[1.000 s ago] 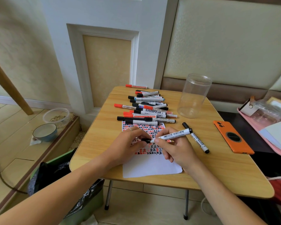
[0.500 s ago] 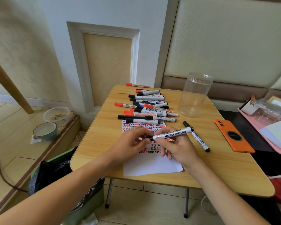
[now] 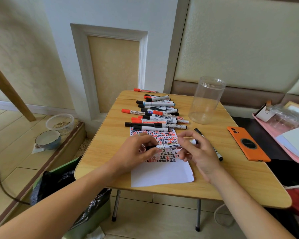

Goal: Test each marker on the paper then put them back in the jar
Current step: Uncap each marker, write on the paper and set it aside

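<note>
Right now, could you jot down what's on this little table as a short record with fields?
left hand: grips the black-capped end of the held marker
right hand: fingers curled at the marker's other end
paper: under the hands, upper part covered in red and black marks
marker pile: behind the paper, red and black caps
jar: upright, clear, no markers inside
lone marker: right of the paper
phone: orange, near the right edge

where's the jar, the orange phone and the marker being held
jar [image 3: 205, 100], head view, on its clear side wall
orange phone [image 3: 248, 144], head view, on its back by the round ring
held marker [image 3: 169, 146], head view, on its white barrel between the hands
</note>
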